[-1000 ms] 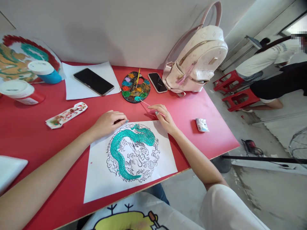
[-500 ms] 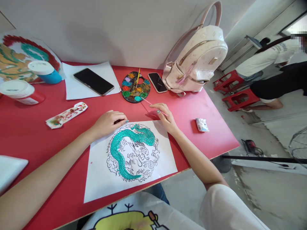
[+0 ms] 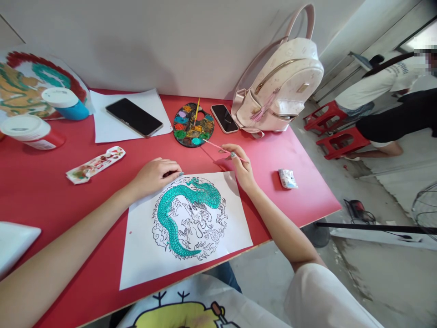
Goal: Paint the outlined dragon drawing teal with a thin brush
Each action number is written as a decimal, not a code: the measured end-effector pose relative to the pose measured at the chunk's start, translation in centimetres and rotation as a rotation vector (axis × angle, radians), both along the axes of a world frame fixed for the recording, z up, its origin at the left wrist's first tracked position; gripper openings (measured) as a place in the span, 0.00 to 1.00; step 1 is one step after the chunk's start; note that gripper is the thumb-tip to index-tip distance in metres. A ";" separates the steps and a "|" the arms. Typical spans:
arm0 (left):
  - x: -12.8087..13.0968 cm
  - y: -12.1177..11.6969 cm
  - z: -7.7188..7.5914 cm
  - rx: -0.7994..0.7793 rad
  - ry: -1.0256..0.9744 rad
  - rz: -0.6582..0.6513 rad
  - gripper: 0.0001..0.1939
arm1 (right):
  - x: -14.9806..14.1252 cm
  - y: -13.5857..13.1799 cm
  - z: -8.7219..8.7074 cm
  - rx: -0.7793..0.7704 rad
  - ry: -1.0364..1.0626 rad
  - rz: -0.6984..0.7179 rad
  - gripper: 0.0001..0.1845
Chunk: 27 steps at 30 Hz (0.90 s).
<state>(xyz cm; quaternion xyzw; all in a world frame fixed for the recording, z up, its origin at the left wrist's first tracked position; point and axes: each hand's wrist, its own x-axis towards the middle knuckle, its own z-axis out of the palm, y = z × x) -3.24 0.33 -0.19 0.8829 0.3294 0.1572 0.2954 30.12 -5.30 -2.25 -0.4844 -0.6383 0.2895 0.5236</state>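
Note:
My right hand (image 3: 241,166) pinches a thin pink paintbrush (image 3: 223,149) whose tip is at the lower right rim of the round paint palette (image 3: 189,129). Wells of several colours fill the palette, turquoise among them near the brush tip. Resting on the top left edge of the drawing sheet (image 3: 143,255), my left hand (image 3: 159,175) has its fingers curled together, and no object shows in it. On the sheet is a line drawing of a dragon (image 3: 167,214) in a circle, its body coloured turquoise, while head, claws and clouds are uncoloured.
A yellow-handled brush (image 3: 197,110) lies across the palette. Around it are a phone (image 3: 224,118), a larger phone (image 3: 134,117) on white paper, paint jars (image 3: 30,130), a stained strip (image 3: 95,165), a small packet (image 3: 287,178) and a backpack (image 3: 283,86). Two people sit on red stools.
My right hand has moved right, drawing the brush tip from the turquoise paint to the palette's rim. My left hand stays where it was on the paper.

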 end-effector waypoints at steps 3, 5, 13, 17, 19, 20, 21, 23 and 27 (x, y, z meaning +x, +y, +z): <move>0.0 0.0 0.0 -0.002 0.002 0.003 0.19 | 0.0 0.1 0.2 -0.079 0.180 -0.050 0.21; 0.1 -0.1 0.1 -0.005 -0.001 -0.001 0.18 | 0.1 0.3 0.4 -0.131 0.349 -0.099 0.21; 0.2 -0.4 0.0 -0.011 -0.036 0.051 0.11 | 0.2 0.4 1.4 -0.251 0.546 -0.080 0.32; 0.1 -0.4 -0.1 -0.012 -0.029 0.058 0.11 | -0.6 -0.2 1.9 -0.255 0.431 0.031 0.36; 0.1 -0.4 -0.1 -0.014 -0.020 0.057 0.11 | -0.9 -0.5 2.0 -0.271 0.366 0.054 0.39; 0.1 -0.4 -0.1 -0.014 -0.015 0.057 0.11 | -1.0 -0.6 2.0 -0.278 0.341 0.060 0.40; 0.1 -0.4 -0.1 -0.015 -0.012 0.056 0.10 | -1.1 -0.6 2.1 -0.279 0.323 0.063 0.41; 0.1 -0.4 0.0 -0.014 -0.012 0.055 0.10 | -1.1 -0.7 2.1 -0.267 0.295 0.072 0.42; 0.1 -0.3 0.0 -0.013 -0.019 0.055 0.11 | -1.1 -0.8 2.0 -0.240 0.250 0.106 0.44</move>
